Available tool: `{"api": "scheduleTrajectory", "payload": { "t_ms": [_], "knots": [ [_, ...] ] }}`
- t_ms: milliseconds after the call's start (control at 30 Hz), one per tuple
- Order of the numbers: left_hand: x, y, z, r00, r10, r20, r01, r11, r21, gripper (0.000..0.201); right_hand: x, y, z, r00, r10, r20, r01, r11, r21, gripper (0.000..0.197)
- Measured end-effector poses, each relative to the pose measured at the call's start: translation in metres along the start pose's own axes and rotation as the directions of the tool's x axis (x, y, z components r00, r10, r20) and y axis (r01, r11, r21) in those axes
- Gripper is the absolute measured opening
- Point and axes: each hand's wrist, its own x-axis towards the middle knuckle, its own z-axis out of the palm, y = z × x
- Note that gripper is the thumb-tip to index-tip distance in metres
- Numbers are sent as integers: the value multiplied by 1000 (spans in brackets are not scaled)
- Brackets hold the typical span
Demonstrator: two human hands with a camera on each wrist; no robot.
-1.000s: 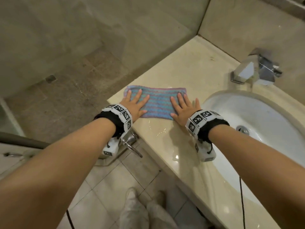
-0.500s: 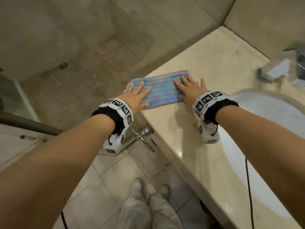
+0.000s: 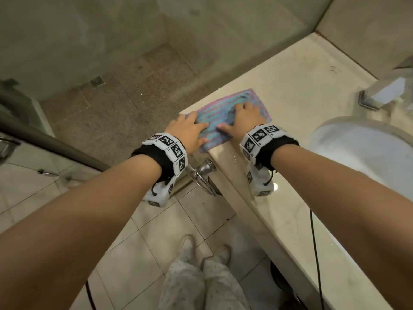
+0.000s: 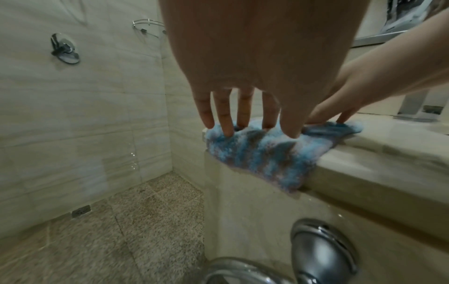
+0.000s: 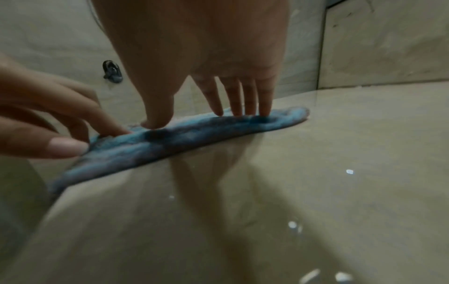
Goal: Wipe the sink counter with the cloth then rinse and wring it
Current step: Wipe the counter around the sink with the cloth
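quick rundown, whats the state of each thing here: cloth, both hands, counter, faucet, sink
cloth: spread flat at the counter's left end, near corner hanging over the front edge
left hand: open, fingers pressing the cloth
right hand: open, fingers pressing the cloth
counter: wet, droplets showing nearer the person
faucet: no water seen running
sink: basin looks empty

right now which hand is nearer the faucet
Right. The right hand presses the cloth's end on the faucet side; the left hand presses the opposite end, at the counter's corner.
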Motion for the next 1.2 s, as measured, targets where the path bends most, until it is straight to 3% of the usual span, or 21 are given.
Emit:
{"api": "scheduleTrajectory", "payload": {
  "t_ms": [133,333,467,733,900,1200],
  "knots": [
    [-3,3,-1,999,12,-32,-14,999,-45,44,-7,-10,8,996,26,87,-18,996,-86,108],
    [-5,10,-3,993,59,-107,-65,996,-55,37,-17,9,16,982,-8,186,21,998,-67,119],
    [1,19,-8,976,148,-157,-164,982,-91,31,-31,27,17,972,-67,223,94,989,-110,122],
    [17,63,-2,936,349,52,-344,935,-91,65,-66,70,21,955,-150,254,179,979,-97,126],
    [20,88,4,888,406,215,-410,912,-31,81,-91,87,27,966,-115,233,132,990,-57,124],
    [15,118,8,812,503,296,-546,834,82,94,-132,104,37,976,0,219,-2,1000,10,122]
  ]
}}
